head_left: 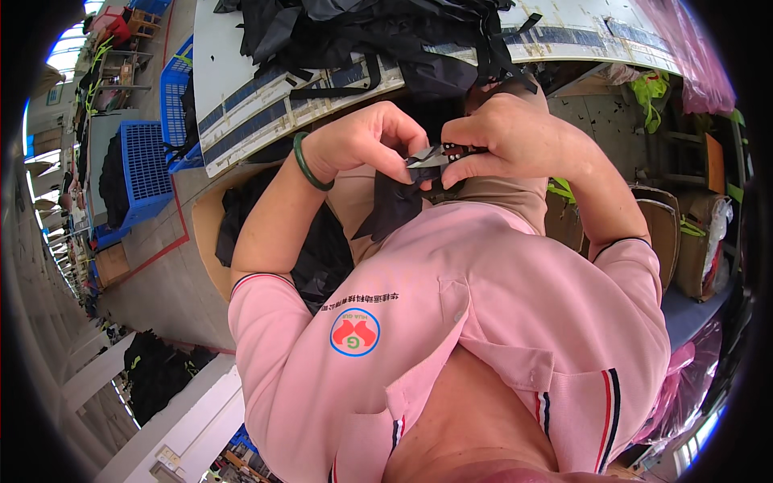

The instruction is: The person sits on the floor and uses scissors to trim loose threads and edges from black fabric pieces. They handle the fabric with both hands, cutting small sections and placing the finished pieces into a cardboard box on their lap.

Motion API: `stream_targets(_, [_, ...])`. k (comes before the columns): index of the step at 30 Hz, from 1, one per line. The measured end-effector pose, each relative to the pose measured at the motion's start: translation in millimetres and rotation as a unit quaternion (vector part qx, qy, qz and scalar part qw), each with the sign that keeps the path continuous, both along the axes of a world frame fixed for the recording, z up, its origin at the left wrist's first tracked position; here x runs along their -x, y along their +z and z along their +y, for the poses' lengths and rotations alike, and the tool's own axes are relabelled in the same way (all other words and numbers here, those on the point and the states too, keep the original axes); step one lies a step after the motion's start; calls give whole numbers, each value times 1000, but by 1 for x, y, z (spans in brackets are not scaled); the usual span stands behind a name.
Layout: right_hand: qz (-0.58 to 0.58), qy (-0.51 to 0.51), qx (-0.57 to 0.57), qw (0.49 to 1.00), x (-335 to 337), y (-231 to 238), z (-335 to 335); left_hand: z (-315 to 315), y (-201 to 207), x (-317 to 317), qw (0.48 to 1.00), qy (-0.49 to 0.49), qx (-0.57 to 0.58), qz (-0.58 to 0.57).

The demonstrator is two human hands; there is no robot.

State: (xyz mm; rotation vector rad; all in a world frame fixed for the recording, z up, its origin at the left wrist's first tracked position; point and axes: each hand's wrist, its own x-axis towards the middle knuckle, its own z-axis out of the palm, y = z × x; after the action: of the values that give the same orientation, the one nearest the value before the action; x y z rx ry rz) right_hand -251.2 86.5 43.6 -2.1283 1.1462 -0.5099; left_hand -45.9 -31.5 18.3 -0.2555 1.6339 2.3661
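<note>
My left hand [366, 143] is closed, with thumb and fingers pinching a piece of black fabric [392, 206] that hangs down over my lap. A green bangle circles that wrist. In my right hand [515, 138] I grip a small pair of scissors [431, 158], with metal blades and dark handles. The blades point left and lie at the fabric, close to my left fingertips. How far the blades are apart is hard to make out, and part of the handles is hidden in my fingers.
Ahead, a worn pale table [274, 101] bears a heap of black fabric pieces and straps [346, 32]. Left of me stand a cardboard box [208, 233] with black cloth and blue plastic crates [146, 171]. To the right are more cardboard boxes [699, 241] and pink plastic sheeting [699, 68].
</note>
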Motion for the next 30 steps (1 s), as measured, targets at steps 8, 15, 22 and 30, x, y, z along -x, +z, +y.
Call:
stream_targets(8, [-64,-113,39,991,10,-16,1,9,-15,-4,986,164,25,32])
stream_targets(15, [-54,-237,146,959,-11,-34,10,28,-36,4,875,450,80,160])
stream_targets(22, [-79,-242,140,957,-18,-35,4,32,-33,3,873,445,104,168])
stream_targets(30, [-80,-236,28,968,-10,-28,5,33,-38,5,873,436,110,189])
